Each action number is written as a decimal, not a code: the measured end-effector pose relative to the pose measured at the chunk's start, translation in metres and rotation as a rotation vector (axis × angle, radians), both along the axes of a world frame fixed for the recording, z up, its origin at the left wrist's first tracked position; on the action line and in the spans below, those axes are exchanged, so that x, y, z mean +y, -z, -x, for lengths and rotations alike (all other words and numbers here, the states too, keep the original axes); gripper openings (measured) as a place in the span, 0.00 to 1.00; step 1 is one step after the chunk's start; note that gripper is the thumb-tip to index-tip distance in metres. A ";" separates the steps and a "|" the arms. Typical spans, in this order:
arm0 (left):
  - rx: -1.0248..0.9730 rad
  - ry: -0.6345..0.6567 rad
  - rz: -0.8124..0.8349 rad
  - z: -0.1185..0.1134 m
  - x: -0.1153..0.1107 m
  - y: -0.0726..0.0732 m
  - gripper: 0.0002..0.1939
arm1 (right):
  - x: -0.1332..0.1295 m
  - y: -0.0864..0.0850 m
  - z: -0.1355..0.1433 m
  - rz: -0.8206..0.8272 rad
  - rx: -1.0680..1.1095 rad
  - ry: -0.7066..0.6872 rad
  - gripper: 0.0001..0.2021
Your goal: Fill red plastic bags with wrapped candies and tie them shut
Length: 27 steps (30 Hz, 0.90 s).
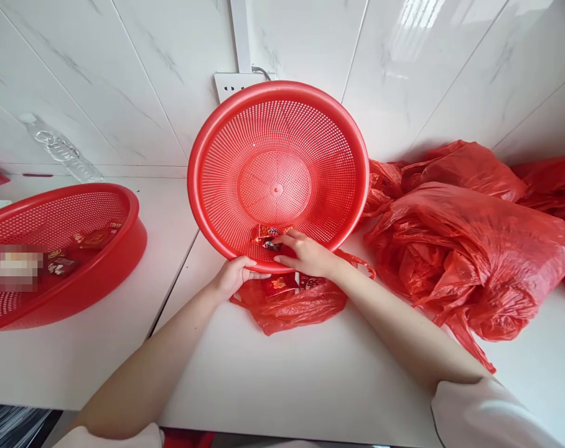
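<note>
A red plastic colander basket (275,127) is tilted on its side, its opening toward me. My left hand (236,277) grips its lower rim on the left. Inside, near that rim, my right hand (305,252) has its fingers closed over small red and dark wrapped packets (267,234). Part of these packets is hidden by the fingers. Beneath the rim, a red plastic bag (287,311) lies open on the white table (264,379), with red printed packets (281,285) in its mouth.
At left stands another red basket (100,255) holding several wrapped packets. A clear plastic bottle (61,149) lies behind it by the wall. Filled red plastic bags (478,249) are heaped at right. A power socket (231,86) sits behind the tilted basket.
</note>
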<state>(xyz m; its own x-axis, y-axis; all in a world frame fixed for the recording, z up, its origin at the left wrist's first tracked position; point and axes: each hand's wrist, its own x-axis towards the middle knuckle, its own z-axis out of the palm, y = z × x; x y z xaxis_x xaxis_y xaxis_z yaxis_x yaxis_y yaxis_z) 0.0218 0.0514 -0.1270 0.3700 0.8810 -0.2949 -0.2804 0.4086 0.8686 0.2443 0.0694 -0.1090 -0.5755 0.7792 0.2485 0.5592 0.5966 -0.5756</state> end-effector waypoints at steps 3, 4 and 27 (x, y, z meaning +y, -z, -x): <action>0.004 0.002 -0.005 0.000 0.000 0.000 0.17 | 0.001 -0.002 -0.004 -0.019 0.027 -0.032 0.13; 0.008 0.003 -0.006 0.000 0.000 0.000 0.18 | 0.002 -0.002 -0.004 -0.011 0.045 -0.052 0.12; -0.043 -0.003 0.001 0.001 0.001 -0.003 0.17 | -0.003 -0.069 -0.061 0.386 -0.121 -0.238 0.05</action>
<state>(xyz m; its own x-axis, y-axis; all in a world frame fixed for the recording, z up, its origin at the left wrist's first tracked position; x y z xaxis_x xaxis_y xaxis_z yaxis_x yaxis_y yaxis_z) 0.0204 0.0525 -0.1243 0.3798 0.8818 -0.2797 -0.3183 0.4084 0.8555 0.3048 0.0667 -0.0405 -0.7563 0.6443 -0.1139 0.5099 0.4714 -0.7195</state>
